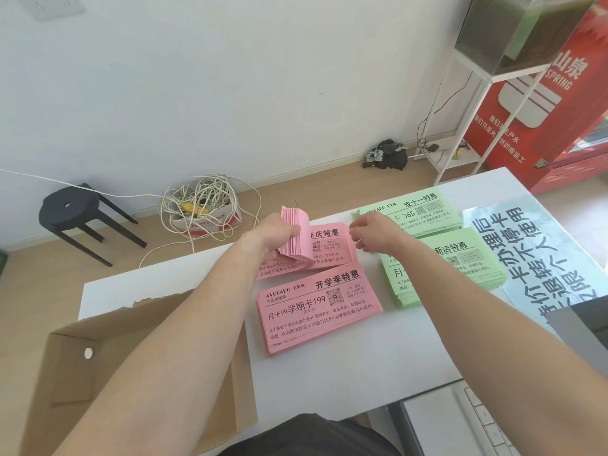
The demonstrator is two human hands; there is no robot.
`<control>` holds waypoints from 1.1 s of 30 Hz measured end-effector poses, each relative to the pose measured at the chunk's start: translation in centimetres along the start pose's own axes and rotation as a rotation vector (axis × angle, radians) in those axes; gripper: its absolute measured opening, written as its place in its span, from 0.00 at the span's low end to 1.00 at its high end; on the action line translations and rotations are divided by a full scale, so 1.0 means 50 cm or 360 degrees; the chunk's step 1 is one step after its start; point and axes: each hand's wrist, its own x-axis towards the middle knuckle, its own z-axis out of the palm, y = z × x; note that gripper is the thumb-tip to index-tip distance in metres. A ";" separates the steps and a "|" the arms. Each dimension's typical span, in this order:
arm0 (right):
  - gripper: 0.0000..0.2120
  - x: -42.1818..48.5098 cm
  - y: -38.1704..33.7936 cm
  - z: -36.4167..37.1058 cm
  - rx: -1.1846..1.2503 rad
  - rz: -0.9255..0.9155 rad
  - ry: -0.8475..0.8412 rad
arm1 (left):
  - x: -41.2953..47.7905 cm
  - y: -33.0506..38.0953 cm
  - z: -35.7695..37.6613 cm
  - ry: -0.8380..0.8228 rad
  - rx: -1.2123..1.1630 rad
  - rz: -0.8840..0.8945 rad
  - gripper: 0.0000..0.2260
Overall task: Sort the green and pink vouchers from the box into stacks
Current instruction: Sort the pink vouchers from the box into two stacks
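Observation:
My left hand (274, 233) grips a thick bundle of pink vouchers (297, 233), bent upward, over the far pink stack (332, 250). My right hand (375, 233) hovers just right of that stack with fingers loosely curled and nothing in them that I can see. A near pink stack (317, 307) lies in front. Two green stacks lie to the right: a far green stack (424, 212) and a near green stack (460, 268), partly under my right forearm. The cardboard box (98, 357) sits open at the table's left, its inside mostly hidden by my left arm.
The white table (362, 357) ends just beyond the far stacks. A printed notice sheet (533, 258) lies at the right. A keyboard (487, 422) sits at the near right edge. On the floor beyond are a black stool (70, 209) and a box of tangled cable (200, 205).

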 end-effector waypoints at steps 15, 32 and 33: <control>0.12 0.000 0.001 0.000 0.0004 0.0007 0.0002 | -0.005 0.002 0.004 -0.0016 -0.0010 0.0025 0.11; 0.13 -0.004 0.001 0.004 0.0015 0.0003 0.0003 | -0.011 0.001 0.007 -0.0048 -0.0033 0.0063 0.16; 0.12 -0.004 0.001 0.004 0.0012 0.0004 0.0001 | -0.012 0.001 0.007 -0.0055 -0.0031 0.0067 0.15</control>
